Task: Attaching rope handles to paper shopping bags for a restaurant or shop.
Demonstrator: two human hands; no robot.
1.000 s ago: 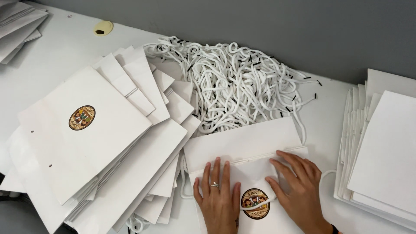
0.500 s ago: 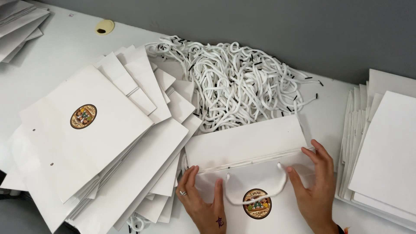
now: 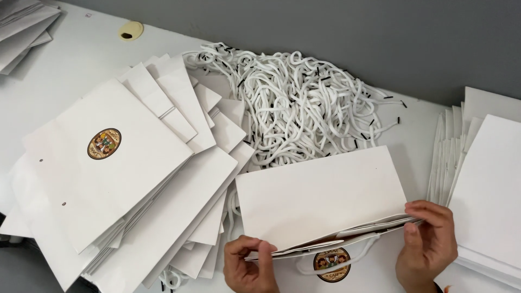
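Observation:
A flat white paper bag lies in front of me, its near edge lifted. My left hand pinches that edge at the lower left corner. My right hand grips the same edge at the lower right. Under the raised flap I see a round brown sticker on the bag's lower panel and a white cord handle looping past it. Behind the bag sits a big tangle of white cord handles with black tips.
A fanned stack of white paper bags covers the left of the white table; the top one bears a round sticker. Another bag stack stands at the right edge. A yellow round cap lies far left. A grey wall runs behind.
Both hands have moved from pressing flat on the bag to its outer corners. They have lifted the bag's near edge, and the flap now covers most of the sticker panel.

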